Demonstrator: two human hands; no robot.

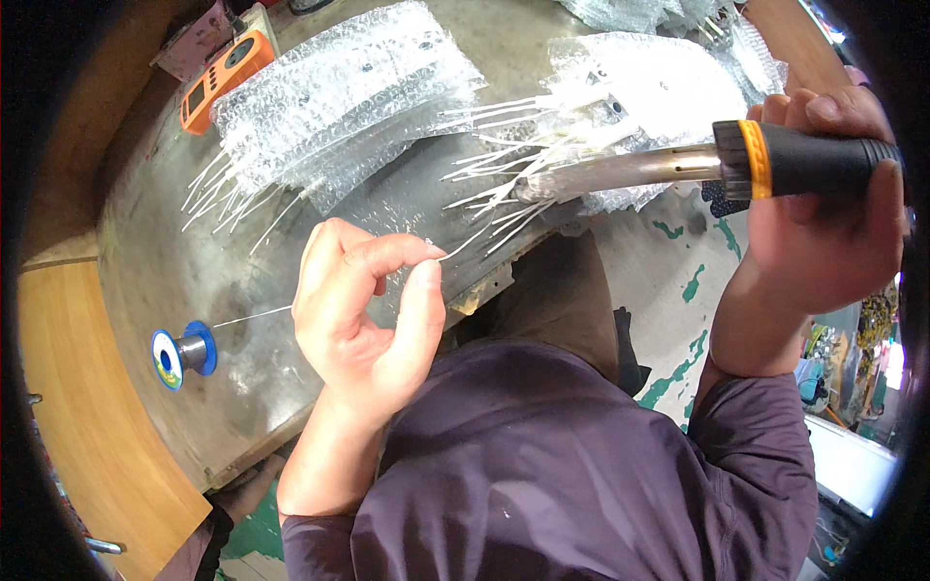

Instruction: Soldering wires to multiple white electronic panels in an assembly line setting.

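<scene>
My left hand (363, 310) pinches a thin strand of solder wire (467, 244) between thumb and forefinger. Its free end reaches up toward the tips of several white wire leads (504, 215). Behind the hand the strand runs back to a blue-flanged spool (184, 354) standing on the bench. My right hand (823, 213) is wrapped around the black handle of a large soldering iron (659, 169) with an orange ring and a long metal barrel. The barrel's end lies over or among the white leads; whether it touches them I cannot tell.
The leads come out of a bubble-wrap bundle (639, 87) at the right. Another bubble-wrapped bundle (339, 87) with white leads lies farther left. Behind it sits an orange device (228, 79) with a small screen. The worn metal bench (145, 242) has its near edge by my body.
</scene>
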